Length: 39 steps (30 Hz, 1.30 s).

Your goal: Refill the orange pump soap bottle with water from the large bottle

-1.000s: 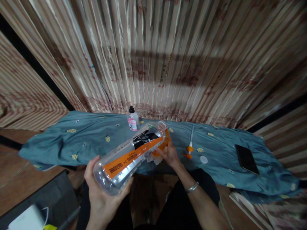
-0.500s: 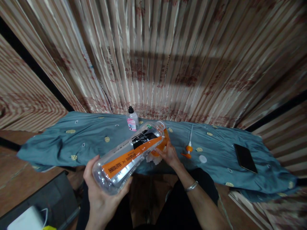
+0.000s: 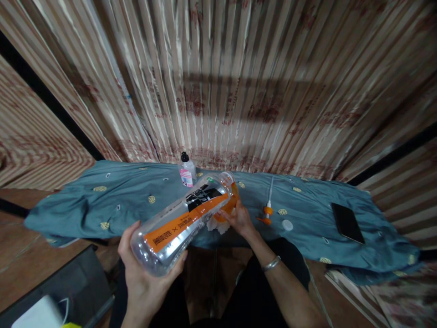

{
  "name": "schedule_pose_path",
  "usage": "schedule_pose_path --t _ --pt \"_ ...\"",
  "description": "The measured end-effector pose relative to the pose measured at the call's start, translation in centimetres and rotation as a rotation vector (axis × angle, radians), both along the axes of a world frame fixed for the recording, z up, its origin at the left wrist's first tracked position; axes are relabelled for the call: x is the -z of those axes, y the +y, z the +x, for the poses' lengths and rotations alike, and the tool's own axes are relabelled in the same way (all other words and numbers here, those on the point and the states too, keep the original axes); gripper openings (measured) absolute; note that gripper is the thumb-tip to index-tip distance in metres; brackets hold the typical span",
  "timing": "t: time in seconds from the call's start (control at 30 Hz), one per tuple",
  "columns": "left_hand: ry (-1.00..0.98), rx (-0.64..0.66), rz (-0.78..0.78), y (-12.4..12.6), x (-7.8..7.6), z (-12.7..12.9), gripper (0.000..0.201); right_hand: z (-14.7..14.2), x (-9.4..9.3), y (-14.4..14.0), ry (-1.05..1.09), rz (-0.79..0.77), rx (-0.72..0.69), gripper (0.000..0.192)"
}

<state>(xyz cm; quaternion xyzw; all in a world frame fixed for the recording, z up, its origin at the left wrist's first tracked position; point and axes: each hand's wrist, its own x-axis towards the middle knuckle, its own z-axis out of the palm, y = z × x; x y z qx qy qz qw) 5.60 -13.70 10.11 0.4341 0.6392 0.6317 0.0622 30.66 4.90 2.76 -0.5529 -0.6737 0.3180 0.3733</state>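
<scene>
My left hand [image 3: 146, 273] grips the base of a large clear plastic bottle [image 3: 184, 221] with a silver and orange label. The bottle is tilted, its neck toward the upper right, over an orange bottle [image 3: 233, 193]. My right hand [image 3: 241, 218] is wrapped round that orange bottle, which is partly hidden behind the clear one. Crumpled white tissue [image 3: 218, 225] shows beneath it. To the right lie an orange pump head with a tube [image 3: 267, 212] and a round white cap [image 3: 287, 225].
A small bottle with a black cap [image 3: 186, 171] stands behind on the blue patterned cloth [image 3: 133, 209]. A black phone [image 3: 347, 223] lies at the right. Lower left, a white box [image 3: 37, 314] rests on a dark surface. A striped curtain [image 3: 218, 82] hangs behind.
Both hands hold their bottles in nearly the same pose. The view has shifted very slightly; nothing else has visibly moved.
</scene>
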Motion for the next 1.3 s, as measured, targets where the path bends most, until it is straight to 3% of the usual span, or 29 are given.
schedule_pose_path --t 0.17,0.3,0.57,1.03,1.3 --pt "0.082 0.0 0.066 0.2 0.2 -0.2 0.111 0.1 -0.6 -0.1 0.009 -0.043 -0.018 0.075" --pt "0.099 0.002 0.066 0.3 0.7 -0.7 0.116 0.1 -0.7 -0.1 0.009 -0.05 -0.005 0.075" --pt "0.006 0.021 -0.003 -0.1 -0.8 0.3 0.121 0.2 -0.4 0.0 0.001 -0.033 -0.007 0.071" --pt "0.036 0.018 0.001 0.0 -0.9 0.2 0.121 -0.1 -1.6 -0.3 -0.051 -0.062 0.016 0.066" --pt "0.012 0.01 0.008 0.0 -1.0 0.4 0.119 0.0 -1.1 -0.2 -0.043 -0.024 0.007 0.074"
